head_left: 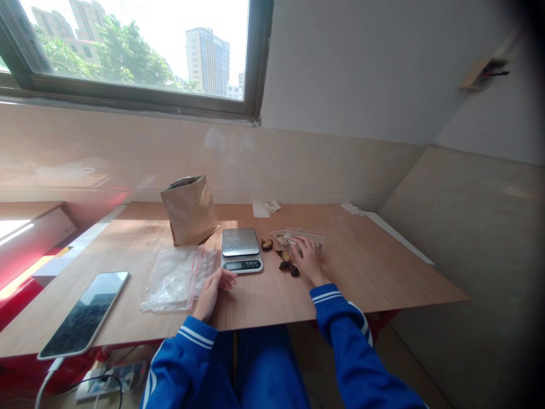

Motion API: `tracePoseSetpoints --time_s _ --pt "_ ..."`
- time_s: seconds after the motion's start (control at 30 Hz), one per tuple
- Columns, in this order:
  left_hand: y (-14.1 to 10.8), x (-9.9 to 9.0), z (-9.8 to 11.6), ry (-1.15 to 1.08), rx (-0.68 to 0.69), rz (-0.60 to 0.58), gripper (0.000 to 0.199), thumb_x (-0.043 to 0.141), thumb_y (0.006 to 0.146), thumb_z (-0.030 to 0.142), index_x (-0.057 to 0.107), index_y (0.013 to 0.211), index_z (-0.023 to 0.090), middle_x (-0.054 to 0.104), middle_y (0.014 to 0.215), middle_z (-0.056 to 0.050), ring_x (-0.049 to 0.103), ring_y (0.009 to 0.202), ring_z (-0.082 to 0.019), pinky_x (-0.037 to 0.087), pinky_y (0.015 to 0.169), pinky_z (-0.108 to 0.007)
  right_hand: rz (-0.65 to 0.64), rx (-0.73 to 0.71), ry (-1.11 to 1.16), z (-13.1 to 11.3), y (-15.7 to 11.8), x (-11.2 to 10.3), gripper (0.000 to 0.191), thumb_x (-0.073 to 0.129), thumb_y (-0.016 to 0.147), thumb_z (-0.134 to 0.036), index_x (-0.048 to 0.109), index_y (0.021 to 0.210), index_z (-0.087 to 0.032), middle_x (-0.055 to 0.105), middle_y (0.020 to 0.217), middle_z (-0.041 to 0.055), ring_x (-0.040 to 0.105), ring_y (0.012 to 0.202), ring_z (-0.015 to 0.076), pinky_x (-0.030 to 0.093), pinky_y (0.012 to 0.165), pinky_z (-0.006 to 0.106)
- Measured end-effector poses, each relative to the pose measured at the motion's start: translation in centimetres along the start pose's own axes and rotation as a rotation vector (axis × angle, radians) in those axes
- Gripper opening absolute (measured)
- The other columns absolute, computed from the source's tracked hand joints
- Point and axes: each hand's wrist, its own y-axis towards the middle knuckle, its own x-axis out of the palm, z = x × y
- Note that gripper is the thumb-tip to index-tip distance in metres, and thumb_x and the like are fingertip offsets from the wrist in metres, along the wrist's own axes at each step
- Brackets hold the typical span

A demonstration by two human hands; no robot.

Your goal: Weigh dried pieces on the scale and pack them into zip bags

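My left hand (pixel 215 288) rests on the table edge, palm turned inward, fingers loosely stretched and holding nothing. Just beyond its fingertips is a kitchen scale (pixel 240 243) with a bare steel plate and a dark display. My right hand (pixel 307 258) lies with fingers spread over a clear zip bag (pixel 317 234) that has pale and brown pieces inside; the hand partly hides it. Between the scale and that hand lie several brown pieces (pixel 284 257) that look like dried mushrooms. A stack of clear zip bags (pixel 170 278) lies flat beside my left hand.
A brown paper pouch (pixel 191 210) stands upright, open at the top, behind the scale. A phone (pixel 85 315) with a white cable (pixel 47 378) lies at the left front edge. Crumpled tissue (pixel 271 207) sits near the wall. A power strip (pixel 110 379) is below the table.
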Motion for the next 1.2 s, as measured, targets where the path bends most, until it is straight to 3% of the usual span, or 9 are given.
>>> tracePoseSetpoints --time_s 0.13,0.2,0.3,0.6,0.8,1.0,1.2 --pt "0.0 0.1 0.1 0.028 0.002 -0.007 0.05 0.037 0.091 0.05 0.069 0.086 0.012 0.066 0.074 -0.008 0.057 0.067 -0.015 0.042 0.065 -0.028 -0.125 -0.042 0.052 -2.4 -2.4 1.1 0.033 0.045 0.091 -0.035 0.06 0.118 -0.024 0.059 0.117 0.0091 0.052 0.106 0.025 0.042 0.091 0.039" --pt "-0.1 0.1 0.2 0.037 0.006 -0.005 0.05 0.038 0.091 0.051 0.069 0.085 0.012 0.066 0.073 -0.008 0.057 0.066 -0.015 0.042 0.064 -0.028 -0.169 -0.028 0.048 -2.6 -3.0 1.6 0.035 0.048 0.089 -0.036 0.058 0.121 -0.025 0.057 0.122 0.0088 0.05 0.109 0.0261 0.042 0.091 0.041" --pt "-0.1 0.2 0.1 0.037 0.01 -0.001 0.05 0.038 0.09 0.052 0.069 0.085 0.012 0.066 0.073 -0.007 0.057 0.066 -0.015 0.042 0.063 -0.028 -0.214 -0.006 0.087 -2.4 -3.1 2.0 0.029 0.05 0.089 -0.037 0.062 0.111 -0.024 0.054 0.124 0.0086 0.05 0.11 0.0264 0.043 0.092 0.043" --pt "-0.1 0.3 0.2 0.023 -0.009 0.015 0.051 0.04 0.088 0.054 0.07 0.083 0.012 0.065 0.071 -0.007 0.056 0.063 -0.015 0.041 0.061 -0.027 -0.123 0.079 0.358 -3.0 -3.0 1.7 0.017 0.048 0.089 -0.028 0.063 0.093 -0.022 0.059 0.105 0.0079 0.057 0.101 0.0235 0.046 0.091 0.04" --pt "0.0 0.2 0.1 0.025 0.004 0.008 0.05 0.041 0.088 0.053 0.069 0.084 0.012 0.065 0.071 -0.007 0.057 0.064 -0.015 0.042 0.062 -0.027 0.055 0.059 0.495 -6.9 0.5 1.6 0.014 0.051 0.087 -0.028 0.063 0.09 -0.021 0.064 0.1 0.0077 0.059 0.098 0.0217 0.046 0.089 0.035" --pt "0.1 0.1 -0.2 0.006 -0.003 0.007 0.051 0.04 0.089 0.053 0.069 0.084 0.012 0.064 0.072 -0.006 0.056 0.064 -0.014 0.042 0.062 -0.026 -0.029 0.024 0.572 -11.5 6.0 5.2 0.014 0.053 0.087 -0.028 0.063 0.091 -0.021 0.067 0.096 0.0051 0.061 0.094 0.0193 0.046 0.086 0.031" --pt "0.1 0.0 -0.3 -0.021 -0.019 0.025 0.051 0.042 0.088 0.054 0.069 0.085 0.012 0.064 0.07 -0.006 0.056 0.063 -0.015 0.042 0.061 -0.027 -0.099 0.021 0.523 -12.3 7.1 8.9 0.017 0.059 0.085 -0.034 0.068 0.095 -0.023 0.066 0.103 0.006 0.057 0.1 0.0231 0.042 0.09 0.038"
